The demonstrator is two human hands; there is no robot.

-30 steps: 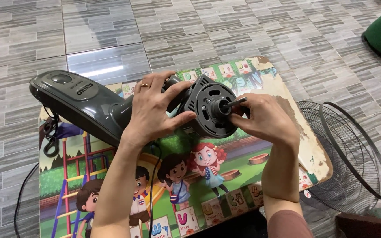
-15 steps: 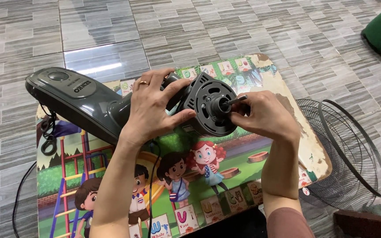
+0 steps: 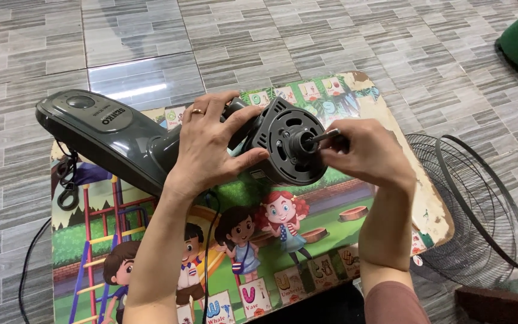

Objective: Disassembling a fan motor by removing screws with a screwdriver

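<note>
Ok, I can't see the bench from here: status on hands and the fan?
Left hand gripping grey fan motor housing. Right hand pinching the metal shaft. Wire fan guards off, on floor at right.

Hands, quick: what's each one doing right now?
Left hand: closed around the grey fan motor housing, gripping it.
Right hand: fingers pinched on the metal shaft at the motor's front.

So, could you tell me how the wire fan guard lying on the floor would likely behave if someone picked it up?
The wire fan guard is thin open metal mesh, so it is probably light for its size. Its spokes look slender, so it may flex slightly. Being round, it could roll away if stood on its rim on the tiled floor.
</note>
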